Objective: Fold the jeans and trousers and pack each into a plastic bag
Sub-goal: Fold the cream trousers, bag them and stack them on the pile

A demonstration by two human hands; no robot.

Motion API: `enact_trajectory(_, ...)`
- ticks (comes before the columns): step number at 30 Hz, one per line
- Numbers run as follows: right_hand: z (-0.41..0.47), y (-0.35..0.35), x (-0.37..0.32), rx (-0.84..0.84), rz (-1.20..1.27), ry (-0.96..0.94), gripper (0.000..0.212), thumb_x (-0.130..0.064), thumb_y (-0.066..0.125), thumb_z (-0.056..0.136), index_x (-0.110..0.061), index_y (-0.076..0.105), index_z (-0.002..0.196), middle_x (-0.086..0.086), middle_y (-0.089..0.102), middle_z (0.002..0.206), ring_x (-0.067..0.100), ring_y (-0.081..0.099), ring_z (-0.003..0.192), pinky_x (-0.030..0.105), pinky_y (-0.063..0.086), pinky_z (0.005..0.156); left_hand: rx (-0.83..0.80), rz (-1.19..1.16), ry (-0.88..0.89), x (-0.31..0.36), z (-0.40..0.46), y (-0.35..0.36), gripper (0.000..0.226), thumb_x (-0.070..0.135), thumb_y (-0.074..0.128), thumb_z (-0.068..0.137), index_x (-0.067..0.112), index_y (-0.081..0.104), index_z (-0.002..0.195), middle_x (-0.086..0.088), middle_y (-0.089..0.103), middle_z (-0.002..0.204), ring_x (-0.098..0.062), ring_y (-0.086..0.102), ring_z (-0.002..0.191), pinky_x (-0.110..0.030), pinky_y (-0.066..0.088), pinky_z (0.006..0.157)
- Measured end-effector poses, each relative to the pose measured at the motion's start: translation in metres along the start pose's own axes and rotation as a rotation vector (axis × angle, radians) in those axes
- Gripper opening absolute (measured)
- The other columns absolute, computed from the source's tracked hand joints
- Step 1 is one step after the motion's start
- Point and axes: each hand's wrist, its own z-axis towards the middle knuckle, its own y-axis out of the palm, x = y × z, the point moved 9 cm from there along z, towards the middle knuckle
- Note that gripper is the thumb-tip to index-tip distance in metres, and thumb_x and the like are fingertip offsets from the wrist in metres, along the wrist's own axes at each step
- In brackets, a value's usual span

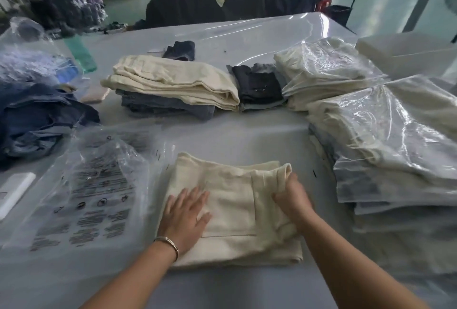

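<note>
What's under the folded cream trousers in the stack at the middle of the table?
Under the cream trousers lies folded grey-blue denim, its edges showing along the stack's near side. How many pieces it is, and whether anything lies beneath it on the table, is covered.

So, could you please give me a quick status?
Left hand flat on cream trousers. Right hand pinching their edge. Empty plastic bag lies left.

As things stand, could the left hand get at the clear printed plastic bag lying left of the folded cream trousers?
Probably yes. The left hand rests flat on the folded cream trousers, holding nothing, and the clear printed plastic bag lies right beside it with nothing between.
</note>
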Motion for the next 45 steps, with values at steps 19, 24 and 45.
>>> enact_trajectory(19, -0.018, 0.073, -0.027, -0.092, -0.723, -0.573, 0.066, -0.061, 0.013, 0.094, -0.035, -0.013, 0.149, -0.008, -0.030, 0.151, 0.014, -0.034, 0.137, 0.043, -0.026, 0.111, 0.130, -0.282, -0.354, -0.047, -0.016, 0.003, 0.059, 0.042, 0.036, 0.099, 0.018, 0.022, 0.151, -0.013, 0.015, 0.157, -0.026, 0.024, 0.142, -0.033, 0.023, 0.113)
enact_trajectory(24, 0.010, 0.049, -0.032, -0.073, -0.767, -0.448, 0.069, -0.046, 0.026, 0.095, -0.024, -0.003, 0.153, -0.003, -0.015, 0.160, 0.018, -0.019, 0.146, 0.049, -0.014, 0.116, 0.164, -0.420, -0.368, -0.014, -0.038, 0.004, 0.063, 0.041, 0.045, 0.096, 0.022, 0.019, 0.151, -0.011, 0.046, 0.137, -0.027, 0.049, 0.121, -0.032, 0.041, 0.097)
enact_trajectory(45, -0.024, 0.195, -0.152, -0.342, -0.639, -0.707, 0.065, -0.055, 0.021, 0.097, -0.028, 0.005, 0.153, -0.011, 0.002, 0.161, 0.006, -0.003, 0.147, 0.038, -0.006, 0.118, -0.069, -0.189, -0.117, -0.152, -0.101, -0.013, 0.030, 0.020, 0.054, 0.064, 0.030, 0.034, 0.083, 0.015, 0.039, 0.082, -0.014, 0.044, 0.080, -0.022, 0.030, 0.060)
